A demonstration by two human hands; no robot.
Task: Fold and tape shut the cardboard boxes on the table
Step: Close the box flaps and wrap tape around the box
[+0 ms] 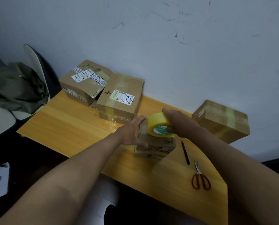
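The small cardboard box (pixel 155 145) sits near the centre of the wooden table (pixel 67 127), a smooth yellow-orange surface with lengthwise grain. The box is plain brown corrugated card with dark printed markings on its near side, too blurred to read.

The left hand (pixel 132 132) lies flat against the box's left side and top edge, fingers straight. The right hand (pixel 177 122) grips the roll of tape (pixel 160 125), a glossy translucent yellow ring with a green-and-white core label, resting on the box top.

Three larger boxes (pixel 119 96) carry white shipping labels or clear tape bands. A black pen (pixel 185 152) and red-handled scissors (pixel 200 178) lie right of the box.
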